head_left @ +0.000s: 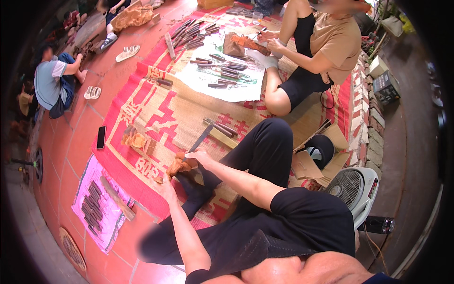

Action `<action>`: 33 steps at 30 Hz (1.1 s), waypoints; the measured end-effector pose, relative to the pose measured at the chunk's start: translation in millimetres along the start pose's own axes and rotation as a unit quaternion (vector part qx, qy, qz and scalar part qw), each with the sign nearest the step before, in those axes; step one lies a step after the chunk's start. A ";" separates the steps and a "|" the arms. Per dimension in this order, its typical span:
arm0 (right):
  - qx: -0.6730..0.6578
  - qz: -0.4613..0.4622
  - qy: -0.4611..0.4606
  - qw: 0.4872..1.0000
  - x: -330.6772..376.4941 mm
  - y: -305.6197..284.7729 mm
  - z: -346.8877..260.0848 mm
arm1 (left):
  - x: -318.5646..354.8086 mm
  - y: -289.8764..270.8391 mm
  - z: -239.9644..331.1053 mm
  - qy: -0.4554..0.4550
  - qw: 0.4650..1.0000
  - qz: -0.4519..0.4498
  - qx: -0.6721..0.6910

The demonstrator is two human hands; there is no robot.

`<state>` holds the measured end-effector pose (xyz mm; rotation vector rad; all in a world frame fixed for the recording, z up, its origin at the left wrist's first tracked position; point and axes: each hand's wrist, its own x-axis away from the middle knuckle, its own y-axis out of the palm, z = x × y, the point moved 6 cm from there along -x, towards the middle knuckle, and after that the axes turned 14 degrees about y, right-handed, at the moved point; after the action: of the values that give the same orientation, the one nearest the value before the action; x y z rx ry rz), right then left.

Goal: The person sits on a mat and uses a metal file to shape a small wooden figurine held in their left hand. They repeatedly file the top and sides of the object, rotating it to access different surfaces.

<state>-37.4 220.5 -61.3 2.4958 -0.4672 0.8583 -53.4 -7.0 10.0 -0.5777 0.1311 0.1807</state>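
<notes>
We've a long dark tool (200,140) gripped in our R hand (202,158), slanting over a brown wood carving (178,166). Carving's near our bent legs, low over the patterned mat (184,111). Our L hand (166,190) is at its near left edge; can't tell if fingers are closed on it. A lighter carving (134,138) lies far left of ours, w/ a phone (101,137) further left. Near left: pink cloth (90,171) w/ dark tools (92,206). Far right, a co-worker (331,42) handles another wood piece (250,44); fan (349,187)'s near right.
</notes>
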 end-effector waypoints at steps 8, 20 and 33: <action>-0.052 -0.034 0.014 0.998 -8.7 -6.5 0.5 | -1.4 1.9 -15.6 0.010 0.999 0.021 0.030; -0.074 0.003 0.050 0.996 -15.2 -10.6 14.2 | -0.2 -3.7 -4.6 0.007 1.000 0.024 -0.002; -0.055 -0.029 0.016 0.998 -4.8 7.9 -0.5 | -0.8 -3.0 -9.4 0.006 0.999 0.033 0.029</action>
<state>-44.7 215.0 -61.6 2.3798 -0.4177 0.8261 -54.2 -14.8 3.9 -0.5162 0.1659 0.2371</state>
